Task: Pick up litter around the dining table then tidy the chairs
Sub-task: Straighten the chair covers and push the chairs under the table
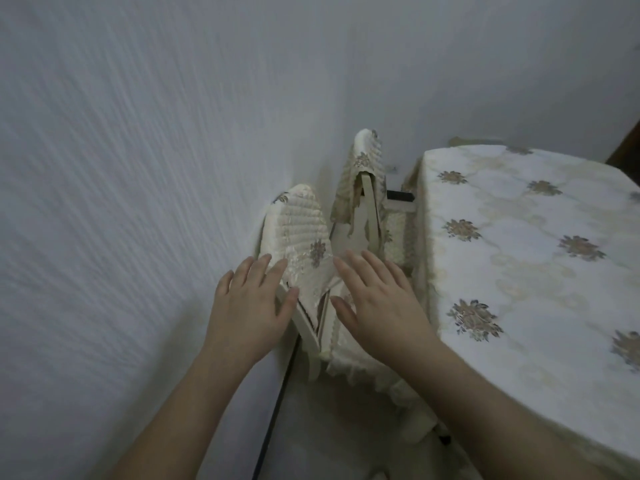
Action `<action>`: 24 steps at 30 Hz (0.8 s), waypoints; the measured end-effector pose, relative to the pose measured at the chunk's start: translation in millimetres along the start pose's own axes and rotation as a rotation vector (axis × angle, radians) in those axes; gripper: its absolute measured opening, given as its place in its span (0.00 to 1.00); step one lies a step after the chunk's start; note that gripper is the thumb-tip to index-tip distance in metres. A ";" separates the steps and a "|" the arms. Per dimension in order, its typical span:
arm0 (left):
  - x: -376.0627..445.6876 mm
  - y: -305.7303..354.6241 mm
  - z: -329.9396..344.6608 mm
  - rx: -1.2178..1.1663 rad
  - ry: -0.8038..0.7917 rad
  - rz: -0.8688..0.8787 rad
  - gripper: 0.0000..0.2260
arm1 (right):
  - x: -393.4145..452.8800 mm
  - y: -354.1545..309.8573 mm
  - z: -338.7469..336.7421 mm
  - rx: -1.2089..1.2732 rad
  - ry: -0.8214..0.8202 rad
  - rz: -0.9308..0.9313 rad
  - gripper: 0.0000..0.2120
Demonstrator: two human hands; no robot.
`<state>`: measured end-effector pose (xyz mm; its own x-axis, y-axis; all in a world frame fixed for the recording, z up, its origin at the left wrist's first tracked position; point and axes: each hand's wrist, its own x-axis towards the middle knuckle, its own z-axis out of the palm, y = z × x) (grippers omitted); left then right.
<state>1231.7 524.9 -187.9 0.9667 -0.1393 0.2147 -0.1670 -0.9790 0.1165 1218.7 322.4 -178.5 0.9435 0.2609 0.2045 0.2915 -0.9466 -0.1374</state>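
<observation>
Two cream chairs with quilted floral covers stand between the wall and the dining table (512,237). The near chair (301,230) has its backrest close to the wall. The far chair (363,168) stands behind it, beside the table's corner. My left hand (249,313) hovers with its fingers spread at the left side of the near chair's backrest, and the thumb is touching the frame. My right hand (377,306) is spread out over the near chair's seat cover, palm down. Neither hand grips anything. No litter is visible.
A white textured wall (138,168) fills the left and the back. A dark cable (273,420) runs along the floor at the wall's foot. The table wears a cream floral cloth that hangs down its side. A dark wooden edge (627,147) shows at the far right.
</observation>
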 end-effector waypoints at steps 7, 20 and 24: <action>85.9 10.6 39.4 0.047 -0.029 -0.041 0.27 | 77.6 58.2 26.9 0.034 -0.038 0.002 0.28; 143.1 -27.5 74.2 0.076 -0.105 -0.229 0.26 | 240.2 78.2 63.3 0.081 -0.098 -0.189 0.29; 155.6 -43.3 91.6 0.024 -0.082 -0.235 0.27 | 278.0 62.2 88.0 0.062 -0.114 -0.224 0.30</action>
<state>1407.1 532.0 -248.4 0.9911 0.0821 0.1048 0.0681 -0.9891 0.1303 1513.0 352.7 -215.5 0.8651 0.4855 0.1262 0.5008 -0.8505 -0.1607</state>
